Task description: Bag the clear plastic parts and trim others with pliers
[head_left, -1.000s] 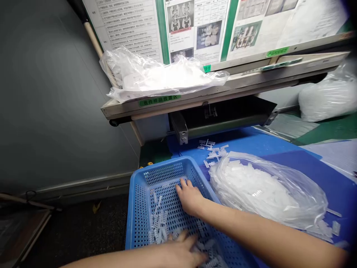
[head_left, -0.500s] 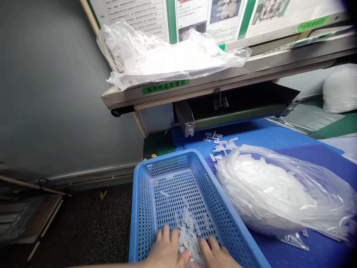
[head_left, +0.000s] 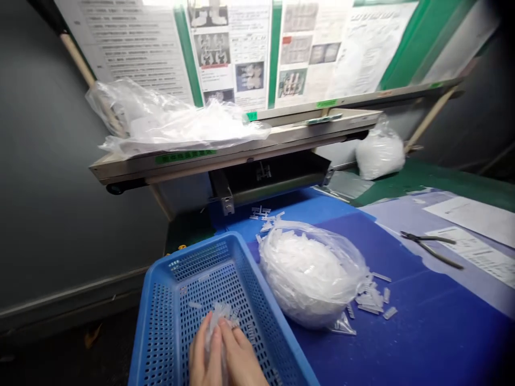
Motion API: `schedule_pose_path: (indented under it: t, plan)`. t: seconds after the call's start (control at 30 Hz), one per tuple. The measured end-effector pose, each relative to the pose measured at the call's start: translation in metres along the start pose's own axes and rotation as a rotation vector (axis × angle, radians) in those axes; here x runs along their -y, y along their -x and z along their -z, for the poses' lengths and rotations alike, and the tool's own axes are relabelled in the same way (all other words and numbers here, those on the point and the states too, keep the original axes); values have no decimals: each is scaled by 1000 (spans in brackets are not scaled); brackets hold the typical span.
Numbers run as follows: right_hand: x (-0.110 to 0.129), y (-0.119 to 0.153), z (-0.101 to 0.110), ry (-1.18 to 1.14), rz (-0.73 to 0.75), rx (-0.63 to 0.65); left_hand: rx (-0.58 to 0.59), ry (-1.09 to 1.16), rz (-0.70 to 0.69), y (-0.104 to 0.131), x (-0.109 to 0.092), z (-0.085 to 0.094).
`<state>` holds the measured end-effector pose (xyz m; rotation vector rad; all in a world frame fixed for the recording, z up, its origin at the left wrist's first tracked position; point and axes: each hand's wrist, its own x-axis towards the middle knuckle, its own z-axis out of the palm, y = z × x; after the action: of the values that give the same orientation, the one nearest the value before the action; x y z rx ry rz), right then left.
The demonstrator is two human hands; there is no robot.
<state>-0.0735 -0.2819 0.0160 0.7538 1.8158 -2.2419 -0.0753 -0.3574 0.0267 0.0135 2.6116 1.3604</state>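
Observation:
My left hand and my right hand are cupped together inside the blue perforated basket. Between them they grip a bunch of small clear plastic pieces, some poking out above the fingers. A few similar pieces lie on the basket floor; the lower part of the bunch is hidden by my hands. Just right of the basket sits an open clear bag full of whitish translucent pieces. Loose plastic strips are scattered beside the bag on the blue mat.
Cutting pliers lie on papers at the right. A dark chute sits under a shelf bearing a plastic bag. Moulded pieces lie below the chute. Another filled bag stands farther back.
My hands have come together around the plastic pieces, which were lying loose on the basket floor between them. The view has swung right, bringing the pliers and papers into sight.

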Motion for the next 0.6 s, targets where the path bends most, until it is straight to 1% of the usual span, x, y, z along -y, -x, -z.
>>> schedule_pose_path:
  t: [0.07,0.17,0.23,0.27,0.33,0.4,0.43,0.47,0.53,0.6]
  plan:
    - [11,0,-6,-141,49,-4,-116,142,49,-6,-14,-4]
    - [29,8,-6,-259,104,1,-180,261,106,-7,-32,-9]
    - [45,18,0,-295,153,1,-203,279,75,-3,-48,-8]
    - [55,24,5,-308,186,4,-218,277,39,-1,-59,-6]
    - [81,37,16,-328,262,9,-249,254,-79,5,-89,0]
    - [110,48,30,-341,341,6,-266,225,-225,8,-128,3]
    - [126,52,39,-344,378,-6,-255,220,-305,7,-149,2]
    - [140,54,49,-344,409,-22,-229,221,-369,5,-169,-2]
    - [164,54,73,-326,451,-73,-179,245,-473,-5,-204,-16]
    - [179,46,98,-261,461,-140,-117,223,-514,-18,-226,-39]
